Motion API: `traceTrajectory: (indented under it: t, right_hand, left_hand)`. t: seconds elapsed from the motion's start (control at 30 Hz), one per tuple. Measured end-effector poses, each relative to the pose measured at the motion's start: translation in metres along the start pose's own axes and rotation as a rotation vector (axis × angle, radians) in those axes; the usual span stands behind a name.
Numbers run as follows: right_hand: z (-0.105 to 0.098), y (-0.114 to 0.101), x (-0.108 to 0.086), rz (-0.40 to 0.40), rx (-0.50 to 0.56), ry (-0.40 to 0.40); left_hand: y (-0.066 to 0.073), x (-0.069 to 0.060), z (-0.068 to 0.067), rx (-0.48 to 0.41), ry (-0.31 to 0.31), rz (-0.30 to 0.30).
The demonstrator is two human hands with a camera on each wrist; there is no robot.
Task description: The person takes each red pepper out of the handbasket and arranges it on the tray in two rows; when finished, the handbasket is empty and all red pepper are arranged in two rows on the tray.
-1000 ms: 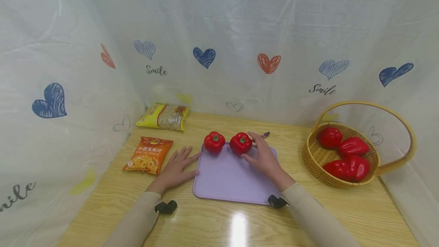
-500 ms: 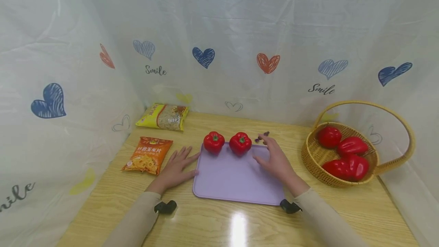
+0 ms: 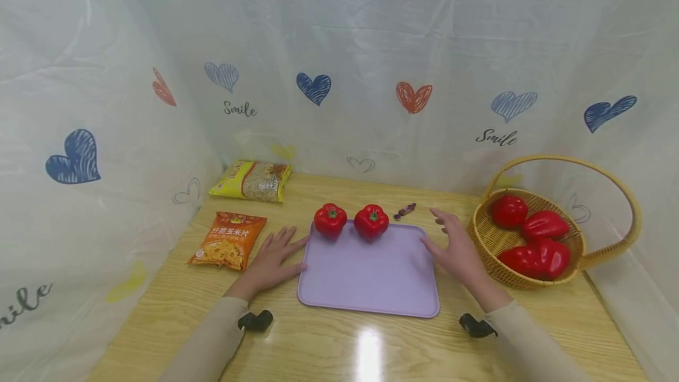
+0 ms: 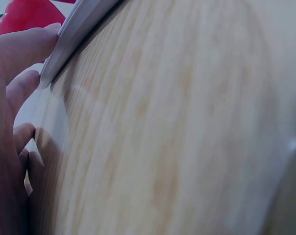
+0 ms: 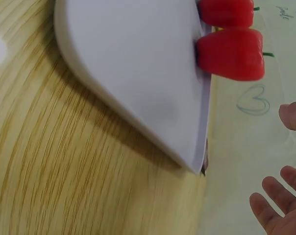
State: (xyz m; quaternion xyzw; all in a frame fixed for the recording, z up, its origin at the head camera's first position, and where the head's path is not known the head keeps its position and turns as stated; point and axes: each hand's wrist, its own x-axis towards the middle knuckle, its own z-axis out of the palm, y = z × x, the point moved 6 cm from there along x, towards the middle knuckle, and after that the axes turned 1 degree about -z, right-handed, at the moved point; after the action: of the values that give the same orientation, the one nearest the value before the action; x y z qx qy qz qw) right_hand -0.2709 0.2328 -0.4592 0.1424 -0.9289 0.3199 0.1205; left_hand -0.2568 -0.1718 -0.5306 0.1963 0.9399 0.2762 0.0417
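Two red bell peppers stand side by side along the far edge of a lilac tray (image 3: 368,276): a left pepper (image 3: 330,221) and a right pepper (image 3: 371,222). My left hand (image 3: 272,261) lies spread at the tray's left side, with thumb and index finger touching its rim. Over the tray's right edge hovers my right hand (image 3: 457,247), fingers parted and holding nothing, between the tray and a wicker basket (image 3: 480,252). Several red peppers (image 3: 546,226) lie in that basket. In the right wrist view the hand (image 5: 285,196) shows only partly, at the right edge.
A small wrapped candy (image 3: 405,211) lies behind the tray. On the left are an orange snack bag (image 3: 229,240) and, farther back, a yellow bag (image 3: 253,181). The basket's tall handle (image 3: 631,211) arches up at the right. A printed curtain (image 3: 361,134) hangs behind the table.
My right hand has let go of the right pepper and moved rightward across the tray toward the basket. The candy is now fully visible. My left hand has stayed in place.
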Motion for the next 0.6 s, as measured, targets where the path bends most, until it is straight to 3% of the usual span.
traceTrajectory:
  t: [0.2,0.6]
  right_hand:
    - [-0.018,0.011,-0.008,0.0,-0.02,0.009]
    - [-0.058,0.03,-0.027,0.073,-0.139,0.02]
  left_hand:
    - [0.0,-0.001,0.0,-0.005,0.006,0.005]
    - [-0.001,0.0,0.0,-0.009,0.005,0.004]
